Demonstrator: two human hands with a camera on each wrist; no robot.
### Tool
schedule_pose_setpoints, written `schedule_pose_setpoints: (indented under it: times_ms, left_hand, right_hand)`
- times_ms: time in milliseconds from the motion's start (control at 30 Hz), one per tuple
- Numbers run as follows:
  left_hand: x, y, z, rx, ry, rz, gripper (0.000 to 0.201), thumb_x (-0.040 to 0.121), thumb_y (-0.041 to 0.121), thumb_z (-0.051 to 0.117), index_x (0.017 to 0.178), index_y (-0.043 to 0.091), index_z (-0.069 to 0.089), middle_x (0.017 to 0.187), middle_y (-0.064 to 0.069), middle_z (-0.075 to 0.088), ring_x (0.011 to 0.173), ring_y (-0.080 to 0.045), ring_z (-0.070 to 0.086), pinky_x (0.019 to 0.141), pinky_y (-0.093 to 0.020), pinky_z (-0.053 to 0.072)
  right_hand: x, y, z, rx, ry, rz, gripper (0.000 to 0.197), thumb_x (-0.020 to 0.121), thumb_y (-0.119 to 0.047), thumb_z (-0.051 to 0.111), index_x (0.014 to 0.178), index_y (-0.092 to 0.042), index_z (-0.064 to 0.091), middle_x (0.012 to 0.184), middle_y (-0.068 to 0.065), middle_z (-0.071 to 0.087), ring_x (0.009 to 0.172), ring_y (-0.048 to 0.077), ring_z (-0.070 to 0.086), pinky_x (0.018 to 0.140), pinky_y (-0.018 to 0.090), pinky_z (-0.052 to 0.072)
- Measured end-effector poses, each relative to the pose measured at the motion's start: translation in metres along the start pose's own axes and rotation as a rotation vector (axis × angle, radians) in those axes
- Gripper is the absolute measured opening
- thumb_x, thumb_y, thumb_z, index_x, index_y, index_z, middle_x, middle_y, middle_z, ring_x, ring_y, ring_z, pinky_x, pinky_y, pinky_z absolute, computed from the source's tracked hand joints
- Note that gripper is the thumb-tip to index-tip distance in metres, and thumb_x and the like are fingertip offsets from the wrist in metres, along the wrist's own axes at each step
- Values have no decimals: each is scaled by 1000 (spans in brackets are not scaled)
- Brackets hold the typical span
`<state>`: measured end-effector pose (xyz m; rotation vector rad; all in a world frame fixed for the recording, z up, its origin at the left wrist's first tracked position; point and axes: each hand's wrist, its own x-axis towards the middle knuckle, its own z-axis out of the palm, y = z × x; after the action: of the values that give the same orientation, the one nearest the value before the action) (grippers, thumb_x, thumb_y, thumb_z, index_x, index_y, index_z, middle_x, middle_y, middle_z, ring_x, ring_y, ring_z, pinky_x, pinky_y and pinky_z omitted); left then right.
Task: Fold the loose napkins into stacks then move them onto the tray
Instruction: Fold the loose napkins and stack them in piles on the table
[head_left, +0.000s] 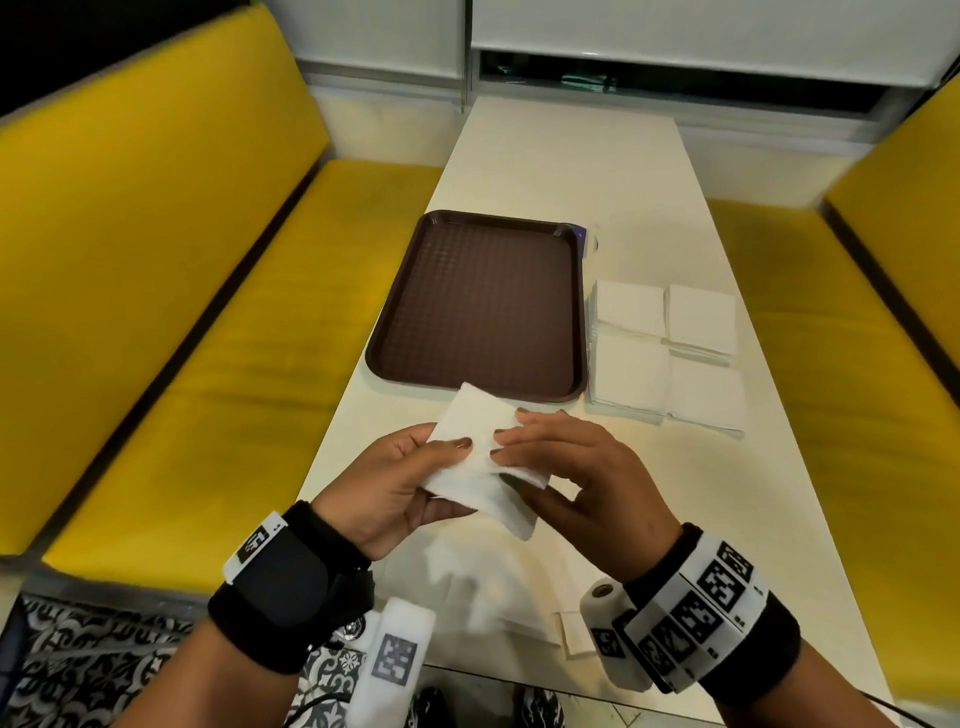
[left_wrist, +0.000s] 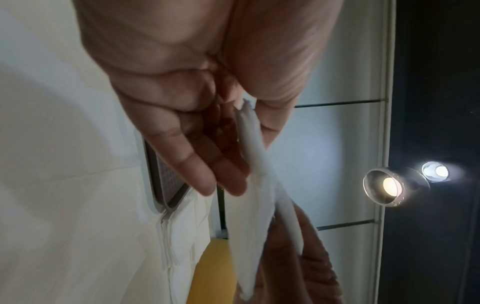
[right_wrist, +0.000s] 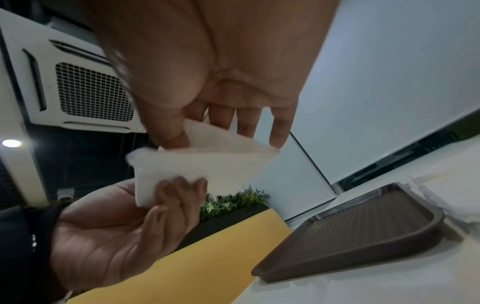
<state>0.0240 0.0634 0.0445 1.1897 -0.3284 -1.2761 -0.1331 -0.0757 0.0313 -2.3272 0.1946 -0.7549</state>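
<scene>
Head view: left hand (head_left: 387, 486) and right hand (head_left: 566, 467) both pinch a napkin (head_left: 478, 457); four stacks (head_left: 667, 353) beside tray (head_left: 478, 306).
Right wrist: stacks blurred.

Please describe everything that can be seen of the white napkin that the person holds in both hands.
The napkin is white, soft, textured paper, partly folded, with one layer lying over another. It is held in the air above the near end of the table, just in front of the brown tray, and tilted, its far corner pointing toward the tray. The left hand grips its left edge, thumb on top and fingers underneath. The right hand pinches its right side, thumb below and fingers above. It touches nothing else.
</scene>
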Motion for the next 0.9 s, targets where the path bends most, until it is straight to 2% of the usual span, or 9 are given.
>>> schedule_pose_setpoints:
  times_ms: [100, 167, 233, 300, 400, 500, 600, 767, 900]
  left_hand:
    - [-1, -2, 0, -111, -45, 47, 40, 82, 15, 65, 119, 1, 61, 114, -15, 69, 96, -25, 69, 85, -39, 58]
    - [-2, -3, 2, -144, -52, 83, 34, 87, 10, 65, 119, 0, 61, 118, -18, 68, 99, -24, 69, 87, -36, 58]
    - [-3, -5, 4, -172, -38, 104, 30, 89, 11, 58, 116, -1, 63, 118, -20, 68, 101, -25, 69, 86, -34, 58]
    - [-3, -6, 5, -207, -32, 108, 30, 88, 15, 53, 112, 1, 66, 117, -19, 69, 103, -25, 69, 86, -34, 58]
    - [-2, -7, 5, -230, -10, 90, 37, 92, 19, 50, 122, -2, 60, 121, -20, 67, 105, -26, 69, 90, -35, 57]
    - [-1, -6, 5, -263, 26, 78, 38, 90, 19, 51, 120, -2, 61, 116, -20, 69, 95, -23, 72, 83, -34, 59]
    - [-1, -6, 8, -264, 53, 92, 37, 87, 19, 52, 117, 0, 63, 108, -17, 72, 88, -21, 73, 77, -32, 60]
    - [0, -7, 12, -177, 108, 119, 32, 101, 16, 43, 119, 1, 63, 111, -17, 71, 90, -22, 72, 84, -35, 58]
    - [2, -6, 17, -88, 177, 150, 31, 103, 17, 42, 118, 3, 65, 109, -14, 73, 93, -21, 71, 85, -34, 58]
  right_hand:
    - [0, -2, 1, -28, 38, 27, 22, 91, -30, 61, 107, -23, 75, 114, -14, 70, 116, 7, 61, 96, 42, 50]
    - [0, -4, 1, -16, 74, 41, 22, 91, -28, 61, 107, -21, 75, 113, -12, 71, 112, 4, 63, 94, 33, 51]
    - [0, -5, 2, 0, 110, 69, 21, 89, -23, 65, 107, -20, 75, 113, -12, 71, 110, 2, 63, 93, 26, 51]
    - [-1, -6, 3, 9, 149, 111, 19, 89, -19, 67, 106, -21, 75, 112, -14, 71, 108, -1, 64, 92, 23, 51]
    - [-1, -11, 5, 34, 197, 149, 19, 89, -18, 66, 105, -21, 76, 111, -15, 71, 109, -4, 63, 94, 19, 49]
    - [-2, -14, 7, 61, 154, 108, 21, 90, -16, 66, 109, -19, 75, 116, -12, 70, 117, 0, 60, 100, 23, 48]
    - [-5, -12, 11, 51, 94, 25, 24, 91, -14, 67, 113, -15, 73, 123, -7, 68, 125, 6, 56, 103, 33, 48]
    - [-7, -10, 16, 44, 85, -41, 28, 89, -8, 66, 116, -14, 72, 129, -3, 65, 130, 12, 53, 104, 40, 47]
    - [-5, -13, 17, 33, 108, -1, 30, 90, -5, 66, 117, -16, 71, 128, -6, 65, 130, 8, 53, 105, 37, 46]
